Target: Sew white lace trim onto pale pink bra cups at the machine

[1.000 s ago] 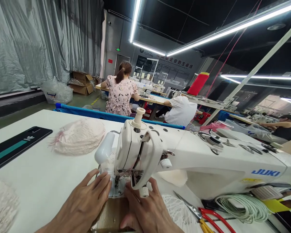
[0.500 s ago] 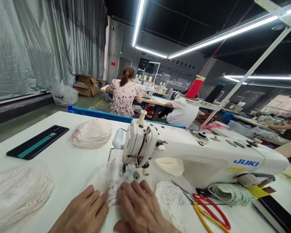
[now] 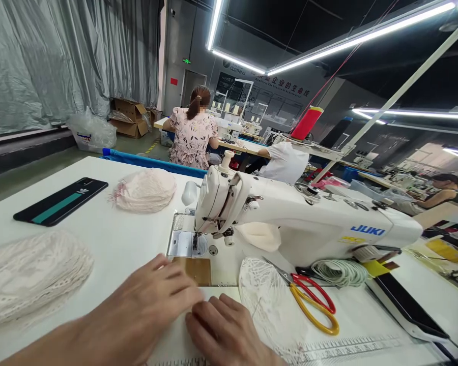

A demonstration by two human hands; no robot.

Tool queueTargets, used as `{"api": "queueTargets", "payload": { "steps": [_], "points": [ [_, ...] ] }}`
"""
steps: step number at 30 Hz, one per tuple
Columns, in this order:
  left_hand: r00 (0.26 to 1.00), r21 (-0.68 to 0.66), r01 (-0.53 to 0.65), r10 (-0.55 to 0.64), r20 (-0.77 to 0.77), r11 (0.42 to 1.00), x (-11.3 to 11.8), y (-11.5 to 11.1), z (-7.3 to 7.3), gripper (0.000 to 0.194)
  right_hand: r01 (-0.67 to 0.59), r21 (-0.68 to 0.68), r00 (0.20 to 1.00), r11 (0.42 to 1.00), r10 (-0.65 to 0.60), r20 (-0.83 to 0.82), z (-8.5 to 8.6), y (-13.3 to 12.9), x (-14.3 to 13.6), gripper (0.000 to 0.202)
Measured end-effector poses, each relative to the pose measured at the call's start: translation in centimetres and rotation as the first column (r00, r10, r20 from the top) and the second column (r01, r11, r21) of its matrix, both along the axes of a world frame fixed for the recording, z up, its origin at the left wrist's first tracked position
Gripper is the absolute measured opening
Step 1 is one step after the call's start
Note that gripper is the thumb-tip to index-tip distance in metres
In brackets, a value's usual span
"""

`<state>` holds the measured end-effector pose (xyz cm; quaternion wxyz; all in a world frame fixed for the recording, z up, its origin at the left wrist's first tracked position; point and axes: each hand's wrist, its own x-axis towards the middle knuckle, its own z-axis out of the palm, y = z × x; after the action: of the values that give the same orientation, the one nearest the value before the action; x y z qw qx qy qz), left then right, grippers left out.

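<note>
Your 2 hands close together in front of the sewing machine (image 3: pixel 309 213)

Your left hand (image 3: pixel 158 292) is palm down, its fingers bent and reaching across toward your right hand (image 3: pixel 229 330), which lies low with its fingers curled. The left fingertips overlap the right knuckles in this view; whether they touch, you cannot tell from here. Nor can you tell whether either hand pinches anything, as the fingertips are turned down or hidden.

The white lace piece (image 3: pixel 267 290) lies on the table (image 3: pixel 118 254) just beside your right hand, on its right side. The scissors (image 3: pixel 292 282), with 1 red handle and 1 yellow handle, lie at its far right edge. Beyond them is a coil of pale green cord (image 3: pixel 339 273), and ruler markings (image 3: pixel 339 346) run along the near side.

Ahead of your left hand are a brown patch (image 3: pixel 194 270) and the metal plate (image 3: pixel 179 244) under the needle. A cream pad (image 3: pixel 260 235) sits below the machine's arm. To your left are 2 lace stacks, a large white stack (image 3: pixel 34 274) and a pinkish stack (image 3: pixel 147 189), with a dark phone (image 3: pixel 61 201) beside the pinkish pile.
</note>
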<state>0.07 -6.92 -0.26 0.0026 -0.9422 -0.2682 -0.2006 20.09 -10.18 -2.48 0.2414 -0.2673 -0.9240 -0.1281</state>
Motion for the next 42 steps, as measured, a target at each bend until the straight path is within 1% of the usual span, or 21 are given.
{"api": "queueTargets", "payload": {
  "steps": [1,2,3,4,6,8,10,13,14,16,18,20,22,27,30,33,38,42],
  "points": [
    [0.993,-0.168,0.117,-0.113,0.034,0.979,0.7,1.1,0.8,0.037,-0.009,0.029,1.000,1.000,0.010,-0.007,0.1,0.0,0.0,0.025],
    [0.984,-0.276,0.179,-0.173,0.046,0.944,1.3,2.0,1.3,0.045,-0.015,0.052,1.000,0.999,0.016,-0.008,0.1,0.0,0.1,0.021],
    [0.978,-0.378,0.207,-0.203,0.052,0.902,1.6,2.8,1.3,0.049,-0.016,0.066,1.000,0.998,0.016,-0.005,0.2,-0.1,0.3,0.020],
    [0.976,-0.451,0.211,-0.210,0.054,0.867,1.6,3.5,1.1,0.048,-0.011,0.062,1.000,0.998,0.011,0.005,0.2,-0.1,0.5,0.020],
    [0.989,-0.519,0.148,-0.131,0.069,0.842,1.1,4.5,0.2,0.038,-0.004,0.020,1.000,1.000,0.003,0.028,0.1,0.0,1.0,0.022],
    [0.997,-0.533,0.046,-0.006,0.078,0.845,0.1,5.1,-0.7,0.030,0.004,-0.056,0.999,0.998,-0.002,0.044,-0.1,0.3,1.4,0.027],
    [0.993,-0.547,-0.047,0.099,0.065,0.836,-0.6,5.5,-1.3,0.030,0.010,-0.112,0.999,0.994,-0.006,0.041,-0.4,0.9,1.7,0.030],
    [0.976,-0.599,-0.150,0.215,0.038,0.787,-0.8,5.8,-1.9,0.030,0.019,-0.148,0.999,0.989,-0.015,0.028,-0.7,2.0,1.8,0.032],
    [0.968,-0.601,-0.177,0.247,0.036,0.779,-0.7,5.9,-2.1,0.030,0.016,-0.154,1.000,0.988,-0.013,0.024,-0.7,2.4,1.9,0.033],
    [0.956,-0.576,-0.214,0.291,0.044,0.789,-0.4,6.0,-2.5,0.029,0.014,-0.170,1.000,0.985,-0.012,0.013,-0.8,3.0,2.1,0.033],
    [0.956,-0.538,-0.215,0.289,0.056,0.815,-0.2,6.0,-2.9,0.029,0.003,-0.175,1.000,0.985,-0.004,-0.006,-0.8,3.5,2.4,0.034],
    [0.963,-0.529,-0.199,0.264,0.049,0.825,-0.2,6.1,-3.1,0.029,-0.011,-0.169,0.999,0.985,0.005,-0.038,-0.9,3.7,2.7,0.036],
    [0.968,-0.531,-0.194,0.249,0.032,0.825,-0.3,6.0,-3.1,0.031,-0.026,-0.169,0.998,0.985,0.014,-0.069,-1.1,3.8,2.9,0.037],
    [0.958,-0.525,-0.247,0.287,-0.006,0.814,-0.4,5.7,-3.2,0.034,-0.016,-0.156,0.996,0.988,0.003,-0.085,-1.4,3.6,3.0,0.034],
    [0.967,-0.542,-0.219,0.254,-0.011,0.811,-0.6,5.7,-3.3,0.035,-0.009,-0.133,0.997,0.991,-0.002,-0.084,-1.5,3.6,3.1,0.030],
    [0.965,-0.577,-0.211,0.261,0.004,0.789,-0.6,5.7,-3.2,0.034,0.000,-0.101,0.997,0.995,-0.008,-0.076,-1.5,3.7,3.0,0.027],
    [0.959,-0.675,-0.226,0.282,-0.028,0.702,-0.4,5.7,-2.9,0.033,-0.001,-0.073,0.997,0.997,-0.004,-0.071,-1.4,3.7,2.7,0.023],
    [0.959,-0.693,-0.204,0.283,0.000,0.692,-0.4,5.7,-3.0,0.035,-0.004,-0.068,0.996,0.998,-0.002,-0.089,-1.4,3.6,2.7,0.024]
  ]
}}
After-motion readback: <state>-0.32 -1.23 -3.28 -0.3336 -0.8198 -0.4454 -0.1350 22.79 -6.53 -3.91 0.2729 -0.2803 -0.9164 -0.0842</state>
